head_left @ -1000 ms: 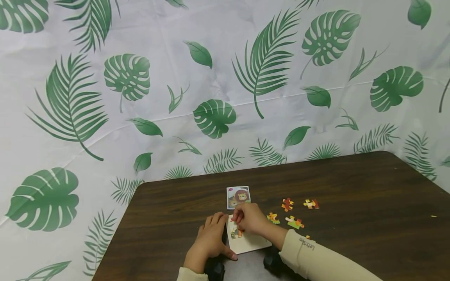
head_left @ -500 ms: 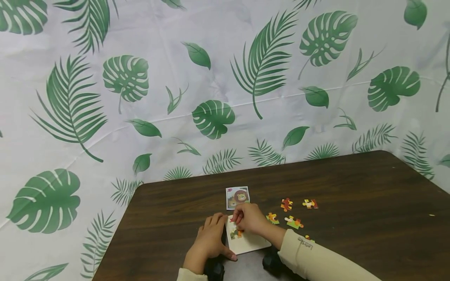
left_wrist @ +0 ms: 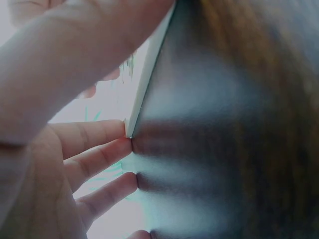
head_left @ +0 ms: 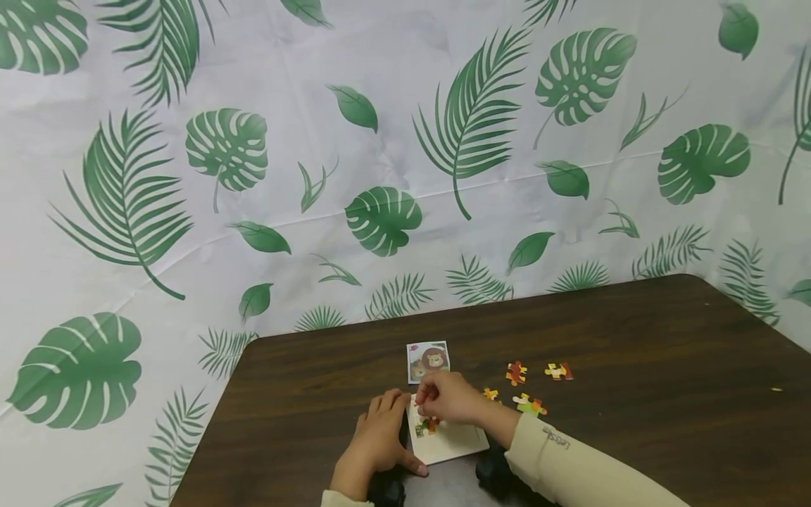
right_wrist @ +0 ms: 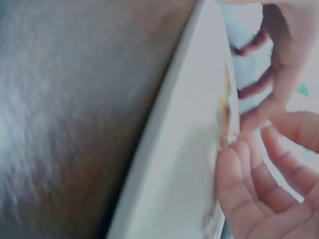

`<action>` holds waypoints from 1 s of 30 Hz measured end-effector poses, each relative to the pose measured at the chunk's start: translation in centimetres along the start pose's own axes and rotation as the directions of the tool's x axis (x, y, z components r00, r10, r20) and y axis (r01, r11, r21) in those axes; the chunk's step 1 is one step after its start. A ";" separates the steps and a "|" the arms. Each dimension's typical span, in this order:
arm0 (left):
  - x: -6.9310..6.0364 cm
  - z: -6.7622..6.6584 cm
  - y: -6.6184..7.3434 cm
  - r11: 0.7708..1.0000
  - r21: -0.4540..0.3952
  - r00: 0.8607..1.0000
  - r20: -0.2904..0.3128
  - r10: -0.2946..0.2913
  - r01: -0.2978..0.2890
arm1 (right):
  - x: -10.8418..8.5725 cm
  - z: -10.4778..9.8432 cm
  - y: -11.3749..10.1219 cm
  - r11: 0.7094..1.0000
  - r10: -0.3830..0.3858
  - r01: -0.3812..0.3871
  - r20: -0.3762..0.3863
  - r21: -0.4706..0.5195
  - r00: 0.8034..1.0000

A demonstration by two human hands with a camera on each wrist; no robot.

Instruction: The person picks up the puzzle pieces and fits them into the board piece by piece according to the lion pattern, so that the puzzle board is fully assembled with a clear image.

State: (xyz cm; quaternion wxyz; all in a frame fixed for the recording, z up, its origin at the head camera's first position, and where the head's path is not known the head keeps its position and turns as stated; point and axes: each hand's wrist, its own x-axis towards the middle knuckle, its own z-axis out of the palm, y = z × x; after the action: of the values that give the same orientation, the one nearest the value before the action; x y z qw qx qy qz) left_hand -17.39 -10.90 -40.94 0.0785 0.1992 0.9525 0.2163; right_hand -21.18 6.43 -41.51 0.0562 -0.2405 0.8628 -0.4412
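A pale puzzle board [head_left: 453, 445] lies flat on the table near its front. My left hand [head_left: 378, 438] rests along its left edge, fingers spread and fairly straight, thumb at the near corner; the left wrist view shows fingertips touching the board's edge and the table. Over the board's upper left, my right hand [head_left: 453, 399] pinches a small puzzle piece, mostly covered by the fingertips. Just below those fingers, an orange and green puzzle piece [head_left: 431, 425] sits in the board. In the right wrist view, thumb and fingertips [right_wrist: 230, 172] press close to the board's surface.
Behind the board lies a lion picture card [head_left: 428, 360]. Loose puzzle pieces are scattered to the right: a red one [head_left: 516, 373], a yellow and red one [head_left: 560, 371], a green and orange one [head_left: 529, 405], and another partly behind the right wrist. A leaf-print cloth [head_left: 304, 141] hangs behind the table.
The right fingers have shifted slightly on the board's upper left, and less of the red patch beside them shows. My left hand stays in place. The head view has tilted slightly.
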 end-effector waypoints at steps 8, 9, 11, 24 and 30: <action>0.1 0.1 0.0 1.000 0.007 1.000 0.012 -0.020 0.020 | -0.2 -2.6 0.7 0.992 0.018 -0.022 0.033 0.128 0.999; 0.1 0.1 0.0 1.000 0.007 1.000 0.013 -0.023 0.023 | -0.3 -3.1 0.9 0.990 0.030 -0.032 0.023 0.140 0.999; 0.2 0.2 -0.1 1.000 0.002 0.999 0.015 -0.029 0.029 | -0.4 -4.1 1.2 0.986 0.054 -0.054 -0.001 0.160 0.999; 0.2 0.4 -0.2 1.000 0.007 1.000 -0.003 -0.025 0.025 | -1.6 -7.7 3.9 0.976 0.139 -0.127 -0.056 0.174 0.989; 0.2 0.4 -0.2 1.000 0.007 1.000 0.000 -0.026 0.026 | -2.0 -8.4 4.8 0.977 0.157 -0.143 -0.080 0.156 0.984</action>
State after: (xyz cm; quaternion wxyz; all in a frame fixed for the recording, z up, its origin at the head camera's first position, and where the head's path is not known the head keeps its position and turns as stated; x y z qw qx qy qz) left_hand -17.55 -10.77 -41.41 0.0807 0.1871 0.9558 0.2118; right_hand -23.82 15.89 -40.49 0.0679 -0.1491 0.8445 -0.5099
